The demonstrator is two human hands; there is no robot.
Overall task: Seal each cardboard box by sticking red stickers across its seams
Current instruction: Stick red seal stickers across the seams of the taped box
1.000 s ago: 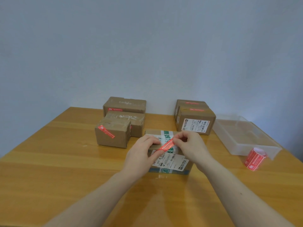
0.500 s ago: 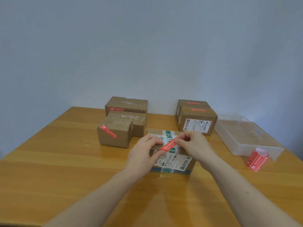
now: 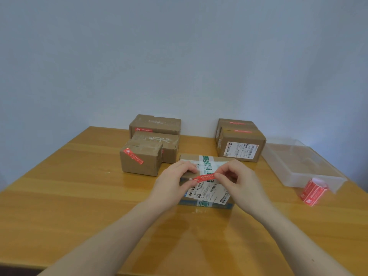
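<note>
Lowered red sticker point(image 3: 205, 177), slanted, white-lettered

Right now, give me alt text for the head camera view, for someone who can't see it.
Two bare hands, left hand and right hand, pinch a red sticker across the front top edge of a taped cardboard box on a wooden table. Behind it stand other cardboard boxes; a sticker roll lies beside a clear plastic tray on the right.

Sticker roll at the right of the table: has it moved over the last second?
No. The sticker roll lies on its side in the same spot, just in front of the clear tray, near its front corner. The slight shift in the picture comes from the head camera.
</note>
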